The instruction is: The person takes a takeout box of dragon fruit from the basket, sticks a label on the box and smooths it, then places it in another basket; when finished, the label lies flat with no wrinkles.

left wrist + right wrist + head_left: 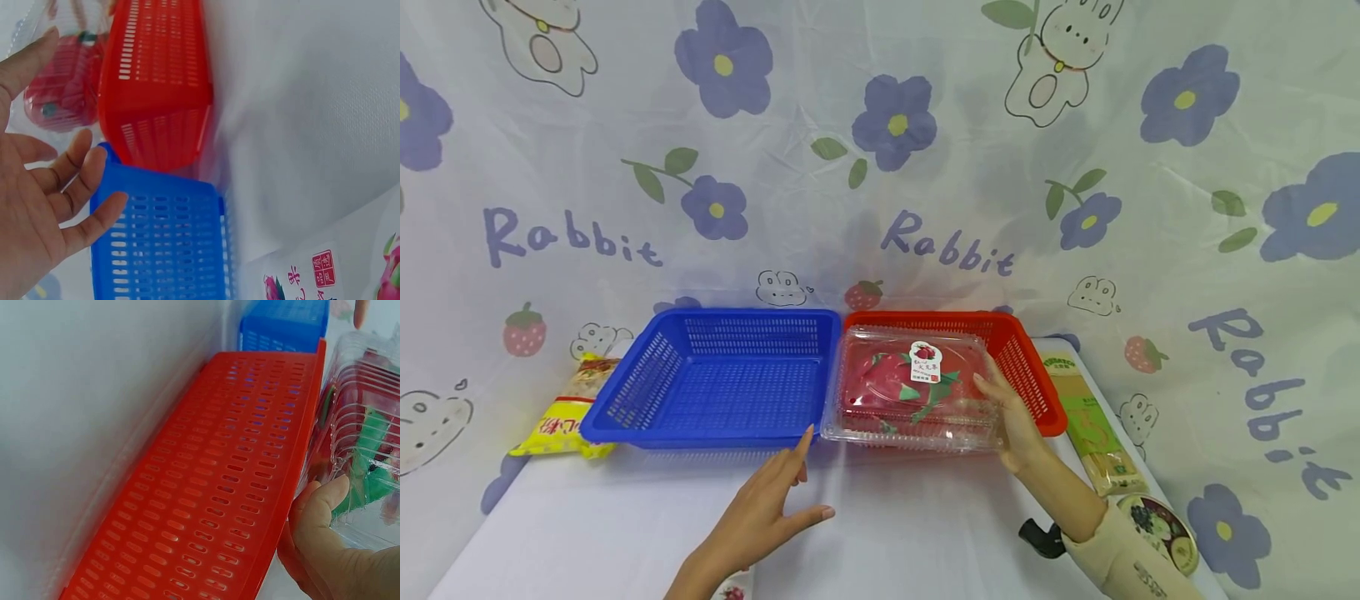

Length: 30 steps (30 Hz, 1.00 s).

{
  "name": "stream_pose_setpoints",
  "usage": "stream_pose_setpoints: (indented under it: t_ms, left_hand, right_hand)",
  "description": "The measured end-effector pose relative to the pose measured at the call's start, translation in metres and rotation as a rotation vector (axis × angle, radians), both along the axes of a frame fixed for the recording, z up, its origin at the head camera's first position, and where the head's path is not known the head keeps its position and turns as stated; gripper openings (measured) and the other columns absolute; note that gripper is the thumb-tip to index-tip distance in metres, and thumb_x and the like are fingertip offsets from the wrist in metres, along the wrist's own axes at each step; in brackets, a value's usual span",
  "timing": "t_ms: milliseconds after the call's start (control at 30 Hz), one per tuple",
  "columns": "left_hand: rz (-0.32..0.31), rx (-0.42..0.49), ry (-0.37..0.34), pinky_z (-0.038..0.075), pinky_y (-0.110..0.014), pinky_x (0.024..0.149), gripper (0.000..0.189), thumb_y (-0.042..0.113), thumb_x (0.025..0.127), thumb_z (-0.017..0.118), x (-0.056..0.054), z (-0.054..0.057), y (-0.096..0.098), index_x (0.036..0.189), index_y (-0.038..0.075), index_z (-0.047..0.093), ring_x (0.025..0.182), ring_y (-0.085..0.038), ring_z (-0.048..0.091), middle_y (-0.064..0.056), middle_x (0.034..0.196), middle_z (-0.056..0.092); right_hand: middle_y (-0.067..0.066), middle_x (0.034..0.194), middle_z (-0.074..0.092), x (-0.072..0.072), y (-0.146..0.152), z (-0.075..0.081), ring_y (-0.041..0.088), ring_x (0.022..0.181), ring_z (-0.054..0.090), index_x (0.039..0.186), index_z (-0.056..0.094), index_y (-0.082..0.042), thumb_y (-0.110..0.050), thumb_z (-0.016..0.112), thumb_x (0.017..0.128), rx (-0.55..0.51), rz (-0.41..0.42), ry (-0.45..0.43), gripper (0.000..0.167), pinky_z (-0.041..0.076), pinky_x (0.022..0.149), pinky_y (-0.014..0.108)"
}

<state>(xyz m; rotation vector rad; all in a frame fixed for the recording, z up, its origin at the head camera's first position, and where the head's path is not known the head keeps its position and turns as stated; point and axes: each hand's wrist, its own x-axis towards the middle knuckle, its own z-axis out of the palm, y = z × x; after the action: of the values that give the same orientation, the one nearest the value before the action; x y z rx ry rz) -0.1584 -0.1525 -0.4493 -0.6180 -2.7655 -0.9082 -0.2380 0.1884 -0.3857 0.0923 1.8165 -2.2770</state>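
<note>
My right hand [1015, 417] grips the right end of a clear plastic box [917, 387] of red dragon fruit with green tips and a white label on its lid. The box is over the red basket [1052, 417], covering much of its opening. In the right wrist view the thumb presses the box's end, close beside the red basket's wall [206, 487]. My left hand [767, 508] has its fingers spread and holds nothing. It is in front of the blue basket [715, 437], index fingertip close to the front rim, just left of the box.
A yellow bag [568, 417] leans left of the blue basket. On the right lie a green-labelled noodle pack [1086, 425], a round lidded tub [1161, 529] and a black object [1041, 537]. A printed sheet [312, 275] lies near the front edge. Patterned cloth [820, 208] hangs behind.
</note>
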Motion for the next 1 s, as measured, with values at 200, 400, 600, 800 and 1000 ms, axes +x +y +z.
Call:
stream_pose_setpoints:
  t_ms: [200, 400, 600, 800, 1000]
  left_hand:
    - [0.000, -0.004, 0.012, 0.036, -0.018, 0.064, 0.104, 0.047, 0.080, 0.079, -0.0009, 0.0007, 0.0004, 0.160, 0.023, 0.018, 0.071, 0.004, 0.033, 0.019, 0.094, 0.044]
    - [0.008, -0.004, -0.014, 0.036, -0.018, 0.063, 0.103, 0.049, 0.080, 0.079, -0.0015, 0.0020, 0.0008, 0.160, 0.024, 0.018, 0.070, 0.003, 0.033, 0.019, 0.095, 0.044]
    - [0.017, -0.002, -0.042, 0.037, -0.019, 0.064, 0.103, 0.050, 0.080, 0.078, -0.0021, 0.0029, 0.0011, 0.160, 0.025, 0.018, 0.071, 0.003, 0.034, 0.019, 0.095, 0.045]
    - [0.021, 0.000, -0.058, 0.037, -0.019, 0.065, 0.102, 0.051, 0.081, 0.077, -0.0025, 0.0042, 0.0021, 0.160, 0.025, 0.019, 0.070, 0.002, 0.034, 0.019, 0.095, 0.046]
    - [0.030, 0.005, -0.076, 0.037, -0.019, 0.064, 0.100, 0.053, 0.081, 0.075, -0.0030, 0.0039, 0.0025, 0.160, 0.026, 0.019, 0.070, 0.001, 0.035, 0.018, 0.096, 0.046]
  right_hand:
    - [0.011, 0.154, 0.028, -0.0012, -0.0010, 0.0007, 0.025, 0.126, 0.044, 0.159, 0.012, -0.039, -0.028, 0.040, 0.103, 0.002, -0.004, -0.001, 0.064, 0.053, 0.092, 0.039]
    - [0.011, 0.155, 0.027, -0.0006, -0.0004, 0.0011, 0.027, 0.127, 0.043, 0.159, 0.011, -0.039, -0.028, 0.039, 0.103, -0.002, -0.003, -0.001, 0.064, 0.054, 0.091, 0.039]
    - [0.011, 0.157, 0.026, 0.0005, 0.0009, 0.0014, 0.029, 0.132, 0.040, 0.159, 0.008, -0.039, -0.029, 0.040, 0.103, -0.010, -0.005, 0.000, 0.065, 0.055, 0.091, 0.038]
    - [0.008, 0.158, 0.027, 0.0009, 0.0011, -0.0005, 0.031, 0.136, 0.038, 0.159, 0.007, -0.039, -0.029, 0.042, 0.102, -0.001, -0.022, 0.006, 0.067, 0.054, 0.092, 0.038]
    - [0.009, 0.157, 0.029, -0.0001, 0.0009, -0.0002, 0.030, 0.135, 0.039, 0.159, 0.009, -0.039, -0.029, 0.041, 0.103, -0.013, -0.028, 0.010, 0.066, 0.054, 0.091, 0.037]
